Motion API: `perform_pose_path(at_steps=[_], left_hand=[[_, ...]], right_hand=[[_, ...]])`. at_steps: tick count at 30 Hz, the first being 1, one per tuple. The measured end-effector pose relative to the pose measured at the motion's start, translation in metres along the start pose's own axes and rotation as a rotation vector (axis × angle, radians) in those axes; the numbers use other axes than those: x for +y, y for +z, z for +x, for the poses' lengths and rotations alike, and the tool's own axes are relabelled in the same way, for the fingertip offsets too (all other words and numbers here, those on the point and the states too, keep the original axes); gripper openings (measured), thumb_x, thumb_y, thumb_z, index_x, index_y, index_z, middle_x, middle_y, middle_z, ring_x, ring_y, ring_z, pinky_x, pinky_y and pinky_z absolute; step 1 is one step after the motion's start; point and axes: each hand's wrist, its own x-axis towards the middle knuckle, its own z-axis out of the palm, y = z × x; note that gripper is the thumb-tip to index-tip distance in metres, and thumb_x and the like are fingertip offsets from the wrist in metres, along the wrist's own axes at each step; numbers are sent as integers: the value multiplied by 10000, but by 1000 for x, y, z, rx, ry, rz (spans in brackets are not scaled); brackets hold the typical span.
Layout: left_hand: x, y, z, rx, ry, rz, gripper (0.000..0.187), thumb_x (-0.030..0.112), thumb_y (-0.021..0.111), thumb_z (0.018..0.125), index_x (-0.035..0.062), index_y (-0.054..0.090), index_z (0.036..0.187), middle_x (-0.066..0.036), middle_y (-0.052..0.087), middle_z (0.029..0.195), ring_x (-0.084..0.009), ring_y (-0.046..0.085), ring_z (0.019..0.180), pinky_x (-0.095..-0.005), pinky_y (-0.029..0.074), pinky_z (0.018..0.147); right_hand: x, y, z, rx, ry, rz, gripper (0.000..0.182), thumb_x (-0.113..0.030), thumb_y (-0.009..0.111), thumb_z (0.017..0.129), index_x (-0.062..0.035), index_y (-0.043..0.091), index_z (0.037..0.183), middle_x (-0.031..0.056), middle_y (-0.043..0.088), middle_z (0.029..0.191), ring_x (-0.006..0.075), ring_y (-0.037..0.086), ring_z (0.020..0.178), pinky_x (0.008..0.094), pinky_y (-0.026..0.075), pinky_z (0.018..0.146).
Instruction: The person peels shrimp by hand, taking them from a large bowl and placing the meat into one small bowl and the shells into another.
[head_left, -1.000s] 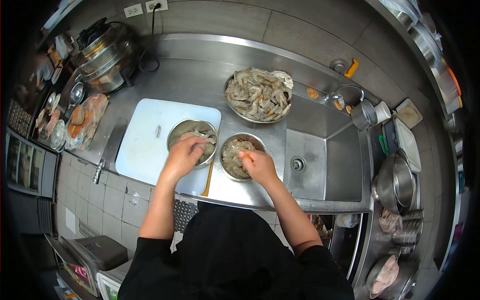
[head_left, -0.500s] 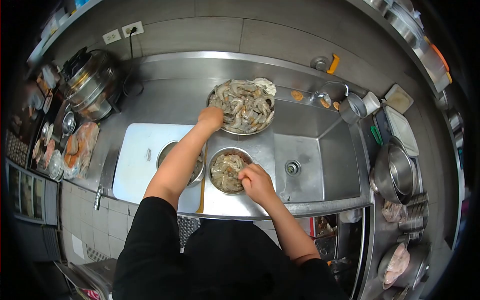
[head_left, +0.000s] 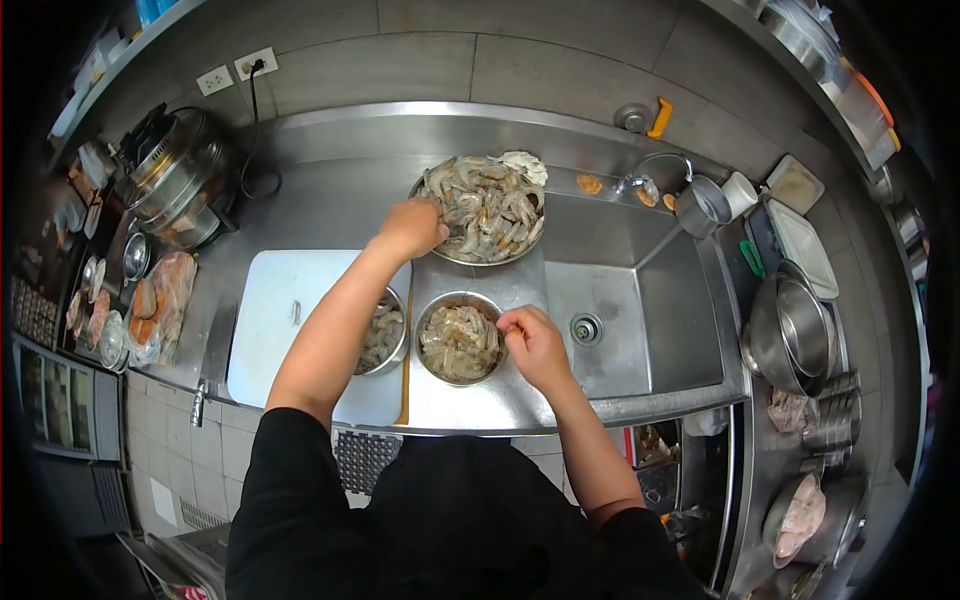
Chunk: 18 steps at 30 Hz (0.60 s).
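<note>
A large metal bowl heaped with grey unpeeled shrimp [head_left: 490,205] stands at the back of the steel counter. At its left rim, my left hand [head_left: 413,228] has its fingers closed on a shrimp, mostly hidden. Nearer me is a smaller metal bowl of shrimp pieces and shells [head_left: 460,342]. My right hand [head_left: 530,340] is at that bowl's right rim, fingers pinched together; what they hold, if anything, is too small to name. Under my left forearm, a third bowl with peeled shrimp [head_left: 381,340] rests on the white cutting board [head_left: 290,265].
The sink [head_left: 620,330] lies to the right, with a faucet [head_left: 660,160] running behind it. Stacked metal bowls [head_left: 795,330] stand further right. At left are bagged orange-pink food [head_left: 165,300] and a large metal appliance [head_left: 180,180].
My left hand has drawn back slightly from the shrimp heap toward the left. My right hand has moved a little right, from over the smaller bowl to its rim.
</note>
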Motion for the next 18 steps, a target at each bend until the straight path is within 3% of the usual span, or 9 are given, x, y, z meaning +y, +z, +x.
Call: perform_pose_path(at_steps=[2,5,7,9,10,11,14,18], left_hand=[[3,-17,-16,-33,-52,-122,290,215,608,829,12,663,1028,-177,678,995,-395,635,933,-472,495,802],[9,-26,-60,-44,11,-237,298,180,628,835,9,607,1078,-163,665,928,-347,642,856,-433,495,781],[18,-28,-87,-77,61,-635,261,137,644,862,2,568,1072,-97,643,840,-225,623,777,-349,495,741],[24,-19,-104,-91,43,-778,255,138,654,865,9,557,1062,-103,651,834,-215,623,769,-341,492,724],[29,-16,-111,-103,31,-924,252,138,664,867,15,546,1053,-109,658,829,-205,623,761,-333,488,707],[34,-13,-119,-121,-18,-1007,198,94,653,891,-5,566,1039,-24,620,859,-97,563,788,-261,482,724],[43,-14,-134,-16,-69,-917,203,109,659,892,-6,583,1041,-34,631,874,-91,569,803,-254,484,737],[39,4,-146,-17,-109,-1063,207,154,648,916,-2,597,1042,-29,631,846,-85,583,783,-251,492,708]], right_hand=[[-8,-1,10,103,-66,14,170,-26,546,765,-41,624,916,129,613,890,320,592,869,400,482,788],[-33,-7,26,125,-217,-103,268,-28,568,755,-44,609,1020,134,605,1023,324,571,969,419,463,833],[-44,0,38,162,-322,-156,302,-35,580,745,-41,601,1046,136,597,1070,325,559,1011,434,449,864],[-50,11,46,109,-454,-262,349,-86,606,726,-21,591,1069,140,584,1121,317,541,1068,449,402,921],[-49,18,47,106,-456,-261,349,-86,606,726,-21,591,1069,140,584,1121,317,541,1068,449,402,921],[-45,26,48,64,-472,-308,351,-110,612,719,-13,590,1056,136,586,1100,310,542,1061,445,389,920],[-28,44,48,-15,-486,-371,295,-159,596,731,-12,592,987,118,595,1008,291,550,976,416,377,843],[-21,51,40,-76,-396,-329,163,-158,558,739,-53,599,857,90,605,879,276,546,859,415,363,759]])
